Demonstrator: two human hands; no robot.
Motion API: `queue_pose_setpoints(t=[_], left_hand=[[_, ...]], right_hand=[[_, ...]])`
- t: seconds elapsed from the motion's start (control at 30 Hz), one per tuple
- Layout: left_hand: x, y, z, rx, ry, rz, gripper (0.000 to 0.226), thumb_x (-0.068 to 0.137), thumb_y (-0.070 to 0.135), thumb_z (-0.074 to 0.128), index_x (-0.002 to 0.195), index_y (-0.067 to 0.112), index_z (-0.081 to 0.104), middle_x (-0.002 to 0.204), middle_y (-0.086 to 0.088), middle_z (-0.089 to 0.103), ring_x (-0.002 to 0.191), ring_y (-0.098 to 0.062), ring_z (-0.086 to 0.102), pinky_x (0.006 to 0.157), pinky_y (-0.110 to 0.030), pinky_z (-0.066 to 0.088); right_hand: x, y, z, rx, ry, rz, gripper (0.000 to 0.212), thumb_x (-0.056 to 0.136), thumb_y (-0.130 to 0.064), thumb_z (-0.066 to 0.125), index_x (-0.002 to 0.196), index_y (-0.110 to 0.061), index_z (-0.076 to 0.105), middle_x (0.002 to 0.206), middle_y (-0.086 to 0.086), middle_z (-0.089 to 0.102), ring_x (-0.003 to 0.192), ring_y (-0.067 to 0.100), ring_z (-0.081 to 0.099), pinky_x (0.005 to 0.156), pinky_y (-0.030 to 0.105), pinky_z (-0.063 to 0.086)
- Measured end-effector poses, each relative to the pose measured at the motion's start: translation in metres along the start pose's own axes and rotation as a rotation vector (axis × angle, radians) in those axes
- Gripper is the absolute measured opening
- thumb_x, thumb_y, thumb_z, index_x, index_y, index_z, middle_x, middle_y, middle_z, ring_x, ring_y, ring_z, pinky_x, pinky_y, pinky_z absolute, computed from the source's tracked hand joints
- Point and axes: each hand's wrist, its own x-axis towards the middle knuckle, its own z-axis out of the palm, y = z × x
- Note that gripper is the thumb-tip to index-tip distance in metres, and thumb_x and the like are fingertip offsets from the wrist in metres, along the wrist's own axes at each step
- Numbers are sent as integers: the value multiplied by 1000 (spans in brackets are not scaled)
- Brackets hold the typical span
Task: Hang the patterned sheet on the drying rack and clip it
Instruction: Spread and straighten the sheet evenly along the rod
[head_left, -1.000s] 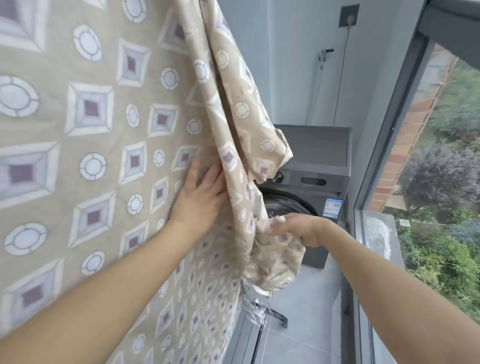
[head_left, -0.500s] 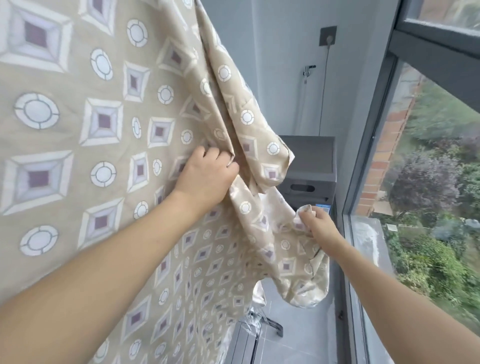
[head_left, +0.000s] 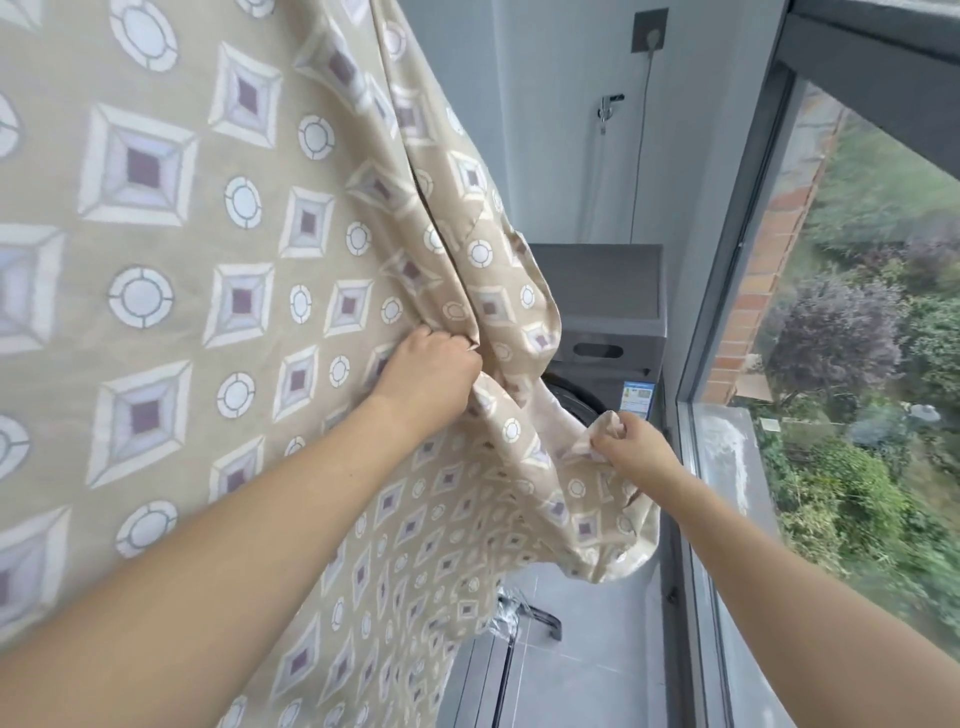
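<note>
Since the picture of half a second ago, the right hand (head_left: 631, 441) has drawn its pinched corner of the patterned sheet (head_left: 218, 291) outward toward 3 o'clock, so the loose flap between the two hands is stretched flatter and bunches less. The left hand (head_left: 428, 371) remains fisted on the same vertical fold; a full second back it lay flat with straight fingers against the cloth.

The sheet hangs from above, out of the top edge of the view, and fills everything from 9 o'clock round to 12 o'clock. Its long axis runs top to bottom, the hem falling toward 6 o'clock, while the free side flap swings off toward 4 o'clock and ends in a rounded, sagging corner below the right hand. What carries the sheet overhead lies out of view, so I cannot tell whether it is on a rack.

The left hand's fingers are curled tight round a gathered pleat near the middle of the view. The right hand, at about 4 o'clock from it, nips a small tuft of fabric between thumb and curled fingers.

Behind the flap, toward 2 o'clock, stands a grey washing machine (head_left: 613, 317) against the wall, with a cable (head_left: 640, 145) running up to a wall socket (head_left: 649, 30). A window (head_left: 727, 322) frame runs along 3 o'clock, greenery beyond it.
</note>
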Motion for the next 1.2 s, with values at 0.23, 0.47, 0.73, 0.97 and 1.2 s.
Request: queue_pose_setpoints(t=[0.23,0.47,0.73,0.97,1.2], left_hand=[[-3,5,23,-7,-120,-24,23,88,15,48,106,17,63,105,-4,67,103,-27,63,90,-35,40],[-1,8,53,29,-242,-55,25,88,12,48,103,17,68,104,-2,68,101,-26,63,88,-34,40],[4,16,84,39,-327,-88,24,86,14,53,103,17,70,103,-3,70,99,-25,65,89,-33,42],[18,16,102,27,-323,-118,23,87,16,51,102,20,69,101,-2,70,98,-23,65,87,-32,42],[12,21,97,14,-438,-81,32,91,15,48,121,16,58,112,-4,67,106,-26,63,87,-33,41]], right_hand=[[20,2,10,-128,-4,163,75,86,-20,47,152,-28,13,143,11,22,128,34,31,107,43,34],[29,-26,25,-49,-190,-41,54,92,-19,48,145,-19,38,150,6,22,133,26,35,111,40,34],[44,-33,34,-23,-234,-34,52,94,-19,46,145,-20,38,150,5,28,132,25,37,109,38,35],[55,-52,40,256,-368,-68,53,92,-12,55,142,-20,43,140,-4,48,123,11,45,94,23,34],[79,-110,42,562,-618,-4,61,78,-62,55,128,-27,59,122,-9,65,114,14,56,101,31,32]])
